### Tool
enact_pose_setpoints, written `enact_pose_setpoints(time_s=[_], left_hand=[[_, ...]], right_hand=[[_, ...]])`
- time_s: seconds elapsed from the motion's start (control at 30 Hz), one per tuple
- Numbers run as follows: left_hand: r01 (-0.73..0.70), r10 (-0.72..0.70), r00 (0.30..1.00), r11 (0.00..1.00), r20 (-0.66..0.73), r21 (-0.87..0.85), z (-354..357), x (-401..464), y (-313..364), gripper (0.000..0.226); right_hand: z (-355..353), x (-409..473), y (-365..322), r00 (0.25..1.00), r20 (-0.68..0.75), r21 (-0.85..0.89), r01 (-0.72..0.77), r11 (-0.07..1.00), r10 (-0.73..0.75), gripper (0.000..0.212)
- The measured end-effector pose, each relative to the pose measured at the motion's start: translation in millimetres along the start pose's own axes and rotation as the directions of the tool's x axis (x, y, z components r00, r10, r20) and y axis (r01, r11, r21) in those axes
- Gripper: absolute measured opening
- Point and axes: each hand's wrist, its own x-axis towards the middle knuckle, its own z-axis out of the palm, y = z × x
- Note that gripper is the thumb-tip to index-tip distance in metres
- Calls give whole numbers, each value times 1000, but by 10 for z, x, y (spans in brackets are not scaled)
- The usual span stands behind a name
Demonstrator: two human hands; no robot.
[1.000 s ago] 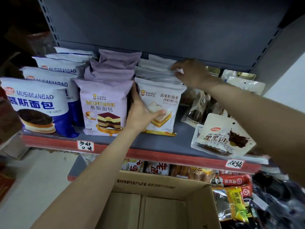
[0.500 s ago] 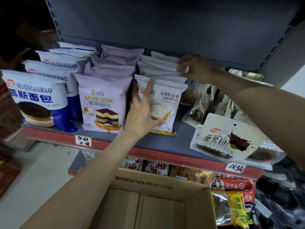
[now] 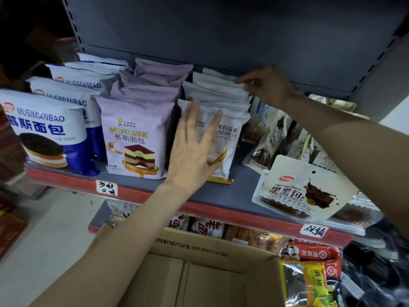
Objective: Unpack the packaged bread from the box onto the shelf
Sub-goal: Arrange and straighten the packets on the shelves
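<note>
Two hands work the row of white bread packs (image 3: 221,100), which stand upright one behind another on the shelf (image 3: 241,189), just right of the purple mousse packs (image 3: 135,138). Packs stood on edge like this tip easily, so it looks as though each end of the row is being steadied — front held back, rear squared up.

Against the face of the front white pack (image 3: 230,138) lies the left hand (image 3: 192,151), palm flat, its fingers (image 3: 212,125) spread wide and straight; it grips nothing, only presses. Behind that pack, at the right-hand top corner of the row, the right hand (image 3: 269,86) reaches in with its fingertips (image 3: 244,82) drawn close together on the sealed edges of the rear packs; whether they pinch an edge or merely touch it cannot be told.

Below the front white pack, under the shelf's red lip, the cardboard box (image 3: 212,251) stands open, and what shows of its inside is bare cardboard. By that sign the unpacking seems nearly or wholly done, and this is likely the last tidying of the row.
</note>
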Motion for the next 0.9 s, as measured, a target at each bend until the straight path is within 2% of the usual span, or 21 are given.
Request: enact_pose_setpoints(time_s=[0.07,0.2,0.3,0.4,0.47,0.53,0.73,0.83,0.9], left_hand=[[-118,117,993,992,12,52,-18,101,12,103],[-177,163,970,982,179,64,-74,413,-88,117],[-147,125,929,988,348,38,-149,637,-119,115],[-35,19,923,999,384,33,-139,839,-50,101],[3,-35,897,997,441,75,-79,945,-18,87],[-9,-51,859,993,509,115,-42,982,4,86],[-65,0,878,991,479,118,-28,903,3,93],[-99,20,880,985,474,142,-55,881,5,92],[-153,84,915,977,395,145,-59,787,25,96]], right_hand=[[-18,-32,47,1000,7,-17,-1,1000,2,26],[-20,-14,75,998,67,-13,17,1000,-16,26],[-50,43,116,996,88,110,-33,993,23,24],[-88,101,213,994,49,110,-103,989,98,19],[-76,109,207,984,98,82,-157,984,149,17],[-44,124,169,971,141,132,-210,969,192,18],[-21,155,66,941,169,403,-337,851,292,23],[30,167,7,932,174,432,-364,825,319,21],[44,180,-14,917,208,372,-396,840,340,15]])
